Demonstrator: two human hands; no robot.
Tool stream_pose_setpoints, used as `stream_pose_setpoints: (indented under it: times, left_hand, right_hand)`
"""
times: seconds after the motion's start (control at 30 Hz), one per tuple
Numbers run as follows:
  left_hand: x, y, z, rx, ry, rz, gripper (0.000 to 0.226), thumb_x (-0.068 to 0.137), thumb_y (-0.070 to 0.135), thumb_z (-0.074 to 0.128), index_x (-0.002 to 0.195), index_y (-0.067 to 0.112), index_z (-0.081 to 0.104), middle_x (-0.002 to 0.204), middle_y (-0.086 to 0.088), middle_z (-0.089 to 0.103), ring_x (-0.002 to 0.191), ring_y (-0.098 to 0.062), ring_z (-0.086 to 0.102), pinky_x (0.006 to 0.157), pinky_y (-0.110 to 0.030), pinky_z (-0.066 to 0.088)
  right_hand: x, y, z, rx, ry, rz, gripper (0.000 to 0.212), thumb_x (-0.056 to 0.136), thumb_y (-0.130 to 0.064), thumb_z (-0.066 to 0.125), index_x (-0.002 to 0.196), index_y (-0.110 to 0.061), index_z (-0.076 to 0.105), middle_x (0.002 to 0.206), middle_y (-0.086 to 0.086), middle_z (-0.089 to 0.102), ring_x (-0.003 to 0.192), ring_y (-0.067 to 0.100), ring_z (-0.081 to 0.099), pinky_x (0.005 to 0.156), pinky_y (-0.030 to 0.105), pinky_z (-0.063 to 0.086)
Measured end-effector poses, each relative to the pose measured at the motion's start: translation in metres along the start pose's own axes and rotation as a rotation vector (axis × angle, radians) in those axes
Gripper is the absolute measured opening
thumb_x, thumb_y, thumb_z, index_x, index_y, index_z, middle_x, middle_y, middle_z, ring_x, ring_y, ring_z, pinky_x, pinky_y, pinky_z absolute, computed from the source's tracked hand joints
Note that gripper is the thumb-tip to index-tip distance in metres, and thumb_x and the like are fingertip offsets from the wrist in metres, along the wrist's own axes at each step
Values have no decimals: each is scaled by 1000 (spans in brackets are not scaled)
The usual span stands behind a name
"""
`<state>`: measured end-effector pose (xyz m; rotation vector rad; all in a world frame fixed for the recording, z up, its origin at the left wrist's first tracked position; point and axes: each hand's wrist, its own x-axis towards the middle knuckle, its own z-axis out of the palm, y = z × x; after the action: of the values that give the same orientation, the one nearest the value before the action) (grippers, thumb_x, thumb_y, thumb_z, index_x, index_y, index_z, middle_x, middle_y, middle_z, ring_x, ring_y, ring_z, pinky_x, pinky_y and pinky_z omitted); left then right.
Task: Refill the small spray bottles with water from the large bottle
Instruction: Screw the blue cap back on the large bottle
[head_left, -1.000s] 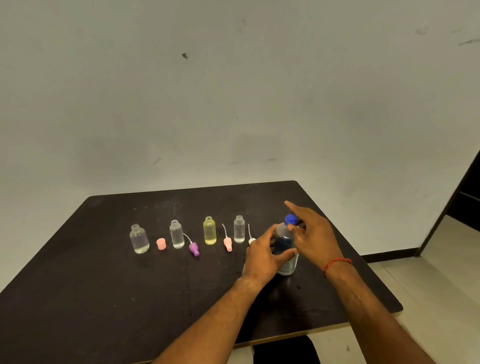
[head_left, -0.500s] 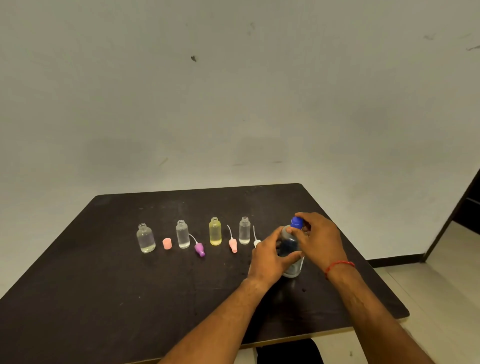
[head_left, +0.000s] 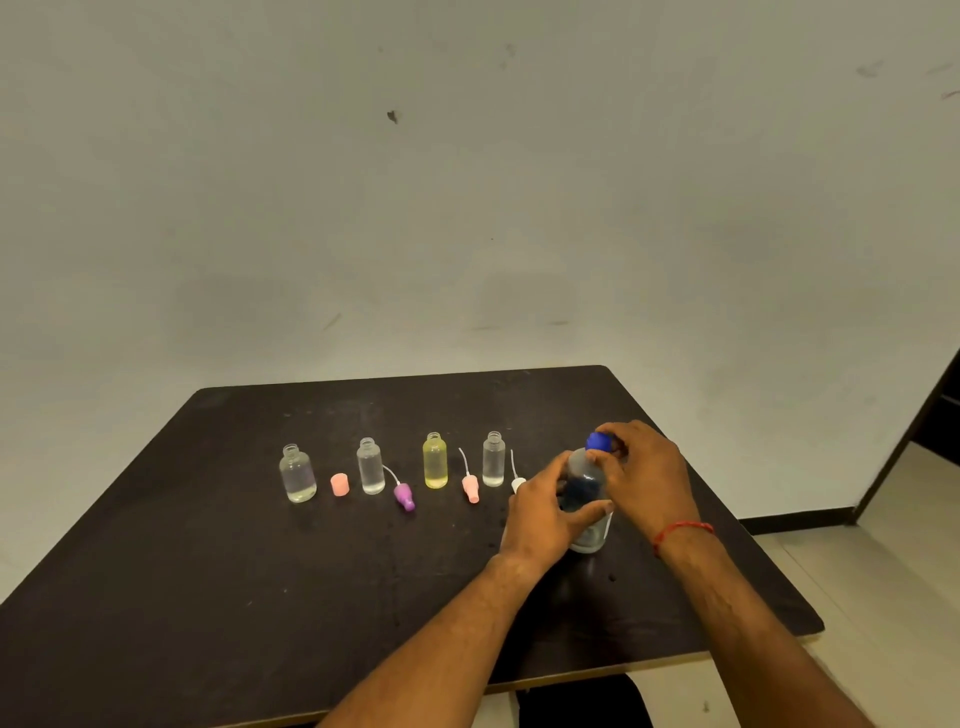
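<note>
Both hands grip the large bottle (head_left: 587, 499) at lower right: left hand (head_left: 545, 514) steadying its body, right hand (head_left: 641, 475) pinching the blue cap (head_left: 598, 441), likely to unscrew it.

small bottles (head_left: 435, 460) in row, large bottle (head_left: 586, 478) right

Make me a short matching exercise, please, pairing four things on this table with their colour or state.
Things:
1. large bottle
2. third small bottle from the left
3. spray top lying beside the second small bottle
4. right hand

States:
A. purple
B. yellow-tinted
C. fingers on the blue cap
D. upright, gripped by the left hand

Pairs: 1-D, 2-B, 3-A, 4-C
</note>
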<state>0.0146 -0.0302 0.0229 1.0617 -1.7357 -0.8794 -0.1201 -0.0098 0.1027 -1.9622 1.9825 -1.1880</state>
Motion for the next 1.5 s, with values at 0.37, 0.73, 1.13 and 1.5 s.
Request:
stream_pose_setpoints:
  times: [0.37,0.73,1.13,1.5]
  left_hand:
    - [-1,0,0,4,5,-10,62,77,51,82,132,47,53,118,25,68,109,10,62,95,-14,51]
    - [-1,1,1,-5,-2,-25,63,78,46,83,134,45,53,116,24,67,106,14,61,90,-9,50]
    - [-1,2,1,-13,4,-20,62,78,49,83,132,47,53,116,28,66,109,13,60,92,-10,49]
    - [-1,1,2,11,-2,-20,68,79,46,82,139,40,51,127,22,64,114,5,59,95,-13,48]
  right_hand:
    - [-6,2,-4,141,-52,-19,52,87,0,65,133,-24,57,123,-5,62,106,15,60,97,34,52]
    - [-3,4,1,135,44,42,28,83,-20,75,110,-18,68,100,-2,67,88,10,62,86,29,55]
    - [3,3,-3,57,-75,18,26,88,-11,68,114,-18,67,111,2,66,98,17,60,94,31,51]
    - [1,11,-4,183,-103,24,45,85,-15,73,127,-25,60,116,-6,63,102,12,61,91,25,49]
